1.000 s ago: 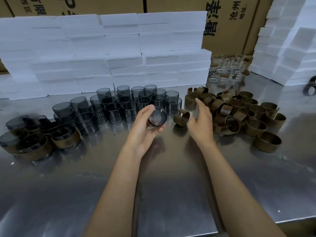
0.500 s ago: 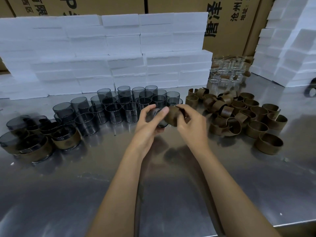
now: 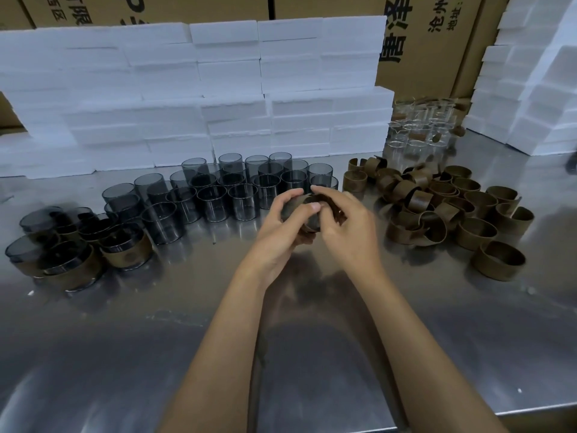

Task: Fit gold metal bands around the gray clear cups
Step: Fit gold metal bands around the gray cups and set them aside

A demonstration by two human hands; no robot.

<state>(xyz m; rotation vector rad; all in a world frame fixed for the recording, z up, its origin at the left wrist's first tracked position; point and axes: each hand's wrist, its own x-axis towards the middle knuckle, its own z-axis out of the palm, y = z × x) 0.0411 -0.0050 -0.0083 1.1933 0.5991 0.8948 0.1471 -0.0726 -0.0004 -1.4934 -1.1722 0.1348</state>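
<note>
Above the middle of the steel table [image 3: 156, 339], my left hand [image 3: 281, 226] grips a gray clear cup [image 3: 310, 223], thumb across its front. My right hand [image 3: 346, 226] holds a gold metal band [image 3: 335, 210] against that cup, fingers curled over it; both are largely hidden by my fingers. Several bare gray cups [image 3: 237, 189] stand in rows behind my hands. A heap of loose gold bands [image 3: 452, 210] lies to the right. Several banded cups [image 3: 125, 248] sit at the far left.
White foam blocks [image 3: 199, 98] are stacked along the back and at the right [image 3: 530, 89], with cardboard boxes [image 3: 437, 42] behind. Several colourless clear cups [image 3: 418, 129] stand at the back right. The table's front edge runs along the lower right.
My right hand picked a gold band from the pile's edge and brought it left to the cup in my left hand. Both hands now close together around cup and band.
</note>
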